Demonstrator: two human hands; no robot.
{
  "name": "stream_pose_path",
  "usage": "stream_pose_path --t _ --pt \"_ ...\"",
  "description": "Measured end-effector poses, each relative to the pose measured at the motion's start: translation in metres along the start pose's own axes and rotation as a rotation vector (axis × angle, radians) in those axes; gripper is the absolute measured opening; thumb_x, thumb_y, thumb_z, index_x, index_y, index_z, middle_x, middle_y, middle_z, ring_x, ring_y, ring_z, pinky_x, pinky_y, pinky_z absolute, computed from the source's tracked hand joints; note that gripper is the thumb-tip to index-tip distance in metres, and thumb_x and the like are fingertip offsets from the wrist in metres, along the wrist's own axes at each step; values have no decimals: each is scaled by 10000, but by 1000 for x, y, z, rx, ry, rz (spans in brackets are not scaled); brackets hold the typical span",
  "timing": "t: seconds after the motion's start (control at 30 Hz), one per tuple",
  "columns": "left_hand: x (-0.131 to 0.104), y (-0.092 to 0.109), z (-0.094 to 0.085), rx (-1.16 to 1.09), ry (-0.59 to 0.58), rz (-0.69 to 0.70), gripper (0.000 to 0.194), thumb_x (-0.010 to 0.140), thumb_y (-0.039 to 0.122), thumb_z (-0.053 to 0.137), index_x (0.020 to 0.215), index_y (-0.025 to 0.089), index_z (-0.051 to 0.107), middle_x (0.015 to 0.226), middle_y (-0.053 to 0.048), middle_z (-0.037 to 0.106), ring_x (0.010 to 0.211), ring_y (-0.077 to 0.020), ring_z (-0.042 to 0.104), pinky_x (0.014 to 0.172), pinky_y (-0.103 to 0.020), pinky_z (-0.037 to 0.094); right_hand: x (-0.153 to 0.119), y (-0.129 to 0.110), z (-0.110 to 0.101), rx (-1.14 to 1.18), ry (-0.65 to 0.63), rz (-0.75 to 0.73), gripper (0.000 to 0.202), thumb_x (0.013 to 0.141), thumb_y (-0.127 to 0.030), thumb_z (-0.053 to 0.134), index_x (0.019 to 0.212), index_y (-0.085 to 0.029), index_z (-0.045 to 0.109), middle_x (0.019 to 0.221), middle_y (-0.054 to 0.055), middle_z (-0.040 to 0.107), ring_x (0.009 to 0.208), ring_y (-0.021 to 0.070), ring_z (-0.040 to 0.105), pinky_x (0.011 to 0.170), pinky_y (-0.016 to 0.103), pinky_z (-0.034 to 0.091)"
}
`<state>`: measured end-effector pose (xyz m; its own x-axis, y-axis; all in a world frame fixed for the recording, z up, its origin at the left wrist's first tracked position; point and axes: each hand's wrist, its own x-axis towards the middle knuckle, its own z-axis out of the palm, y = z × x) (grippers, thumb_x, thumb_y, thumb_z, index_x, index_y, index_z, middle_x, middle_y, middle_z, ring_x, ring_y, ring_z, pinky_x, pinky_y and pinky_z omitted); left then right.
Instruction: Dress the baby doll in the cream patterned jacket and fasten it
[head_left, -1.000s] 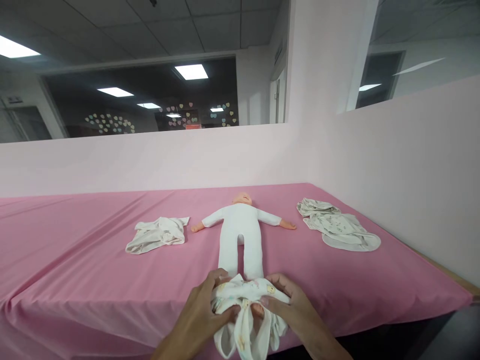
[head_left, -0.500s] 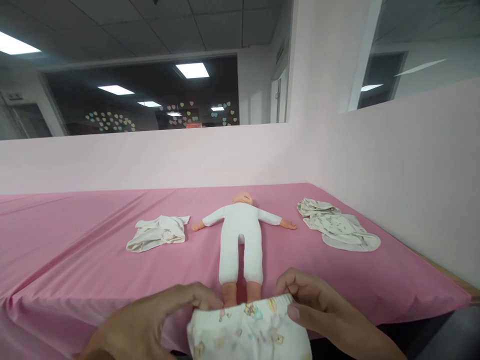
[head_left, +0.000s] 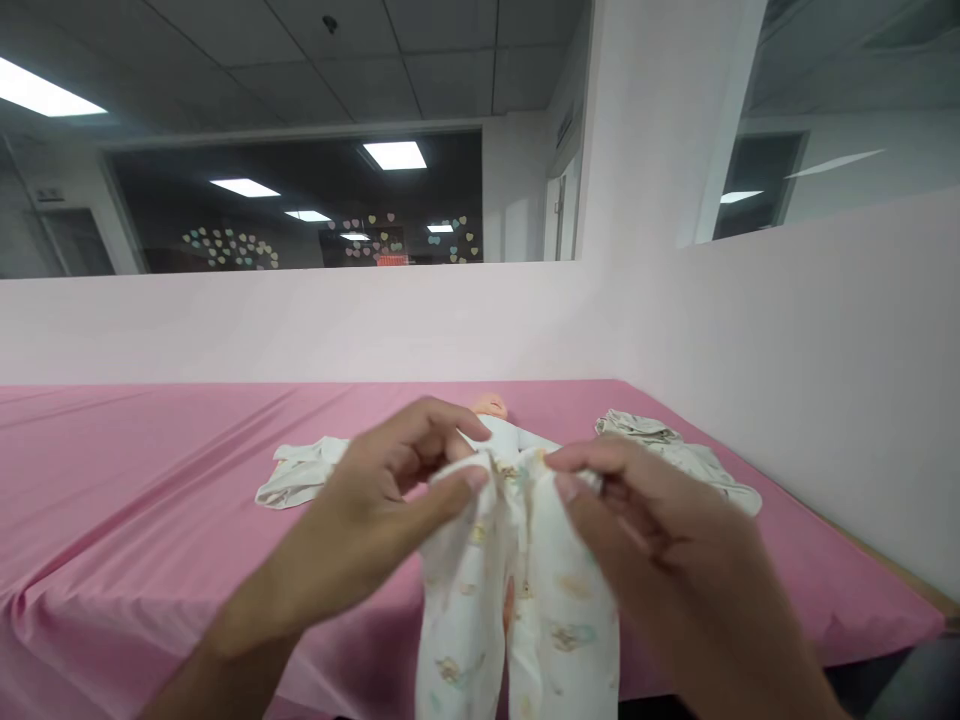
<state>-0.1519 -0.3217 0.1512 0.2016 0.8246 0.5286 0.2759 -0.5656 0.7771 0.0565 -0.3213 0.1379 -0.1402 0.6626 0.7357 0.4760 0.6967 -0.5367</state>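
Note:
A pair of white baby pants with small printed figures hangs from both hands, its two legs dangling. My left hand pinches the waistband on the left between thumb and fingers. The right side of the waistband is held the same way by my right hand, slightly blurred. Behind the pants a baby doll in a white suit lies on its back on the pink-covered table. Its head and upper body show; the pants and hands hide most of the rest.
On the left lies a crumpled white garment, partly behind my left arm. Printed white baby clothes lie to the right, partly behind my right hand. A white wall with windows closes off the back and right.
Both hands have risen and come closer together, lifting the pants in front of the doll. The pants' legs now show hanging down. The view has tilted up slightly.

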Motion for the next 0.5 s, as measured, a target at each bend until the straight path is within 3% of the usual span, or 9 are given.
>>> stream_pose_path --t 0.17,0.3,0.4,0.47,0.5 --pt "-9 -3 37 -23 -16 20 277 926 341 541 1160 218 622 863 -18 675 754 -141 640 657 -237 558 -24 3 28 -89 -52 -70 413 770 -282 642 1171 -261 546 1064 72 642 897 230 645 704 341 556" --pt "-20 -1 40 39 -56 78 295 921 329 539 1194 267 634 1031 -31 693 960 -200 655 793 -300 577 -28 20 33 -144 -91 -112 314 810 -167 523 1114 -248 535 977 58 634 826 205 635 653 329 539" --pt "-30 -13 41 100 124 133 352 855 364 630 1197 283 635 1248 -50 628 1214 -283 549 993 -415 503 -19 26 27 -115 -92 -60 333 844 -138 472 1145 -259 546 968 45 636 845 190 630 682 317 540" --pt "-39 -31 46 77 242 76 556 778 427 710 1297 288 567 1388 -70 532 1323 -339 447 1049 -479 450 -11 24 20 -61 -47 5 314 867 -180 503 1164 -269 556 1015 42 641 898 190 631 719 311 546" --pt "-43 -41 51 34 245 9 690 735 460 745 1362 292 510 1429 -82 493 1345 -360 418 1049 -493 446 -8 21 17 -17 -26 32 281 873 -206 520 1143 -268 571 1013 37 646 893 185 635 720 304 548"
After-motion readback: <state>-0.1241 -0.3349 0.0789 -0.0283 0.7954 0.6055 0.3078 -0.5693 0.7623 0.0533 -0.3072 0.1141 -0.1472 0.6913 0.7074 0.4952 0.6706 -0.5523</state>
